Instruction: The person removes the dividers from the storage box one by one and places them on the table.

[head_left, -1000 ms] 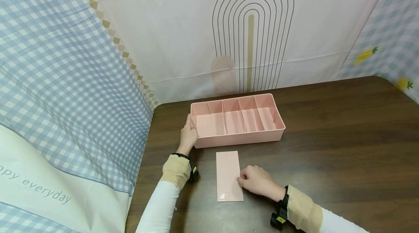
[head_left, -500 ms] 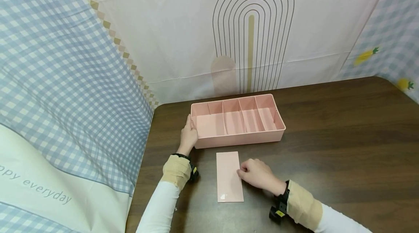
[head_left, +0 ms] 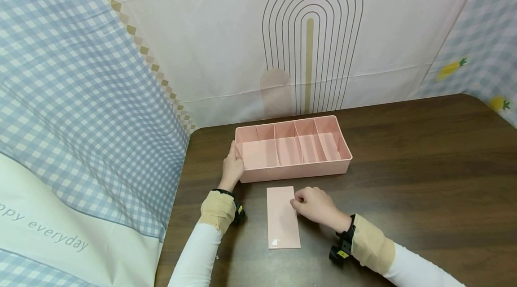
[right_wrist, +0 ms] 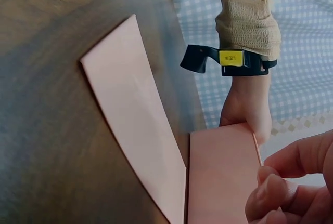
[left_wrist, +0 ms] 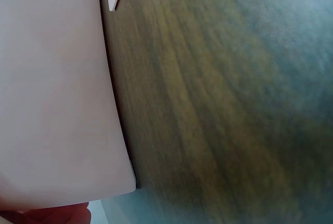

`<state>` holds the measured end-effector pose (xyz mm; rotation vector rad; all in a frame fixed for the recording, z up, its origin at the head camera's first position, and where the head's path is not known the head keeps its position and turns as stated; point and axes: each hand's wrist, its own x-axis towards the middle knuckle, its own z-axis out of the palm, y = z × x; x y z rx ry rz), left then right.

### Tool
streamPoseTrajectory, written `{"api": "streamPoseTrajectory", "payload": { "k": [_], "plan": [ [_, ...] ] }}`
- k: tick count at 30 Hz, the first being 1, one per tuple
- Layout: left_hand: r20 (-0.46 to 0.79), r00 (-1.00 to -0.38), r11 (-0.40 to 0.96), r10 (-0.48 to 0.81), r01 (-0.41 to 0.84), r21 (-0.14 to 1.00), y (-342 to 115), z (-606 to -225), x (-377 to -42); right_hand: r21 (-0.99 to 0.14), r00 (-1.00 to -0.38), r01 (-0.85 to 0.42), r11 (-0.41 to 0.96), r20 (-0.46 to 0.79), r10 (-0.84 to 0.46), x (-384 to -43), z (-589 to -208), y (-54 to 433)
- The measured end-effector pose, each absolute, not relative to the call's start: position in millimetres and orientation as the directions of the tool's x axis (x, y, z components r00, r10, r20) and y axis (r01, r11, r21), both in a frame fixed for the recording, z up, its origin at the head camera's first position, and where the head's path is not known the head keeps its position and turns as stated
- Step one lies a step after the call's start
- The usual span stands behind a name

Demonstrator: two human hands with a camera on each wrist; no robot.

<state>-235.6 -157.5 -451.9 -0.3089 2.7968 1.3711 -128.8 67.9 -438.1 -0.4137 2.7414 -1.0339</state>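
Observation:
A pink divided storage box point(head_left: 295, 171) stands toward the back of the table, its thin partitions forming several compartments. My left hand point(head_left: 232, 169) grips its left end at the wall. In the left wrist view, the box's side point(left_wrist: 57, 89) fills the left part and fingers point(left_wrist: 60, 214) show at the bottom. In front of the box lies a flat, glossy pink rectangular panel point(head_left: 282, 224). My right hand point(head_left: 317, 206) is over the panel's right edge near its upper corner, fingers loosely curled and holding nothing visible. The right wrist view shows its thumb and forefinger close together.
The dark wooden table point(head_left: 424, 179) extends to the right of the box. A white patterned cloth point(head_left: 226, 45) hangs behind it, and a blue checked cloth point(head_left: 101, 76) lines the left side.
My right hand has moved up along the panel's right edge toward the box. The left hand, the box and the panel have stayed in place.

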Motion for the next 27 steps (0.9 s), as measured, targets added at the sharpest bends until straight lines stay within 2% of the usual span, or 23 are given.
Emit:
{"api": "streamPoseTrajectory", "payload": {
  "k": [27],
  "plan": [
    [-0.088, -0.982, 0.594, -0.166, -0.171, 0.786, -156.5, -449.2, -235.0, -0.688, -0.954, -0.229, 0.689, 0.017, -0.300, -144.1, -422.8, 62.4]
  ]
}}
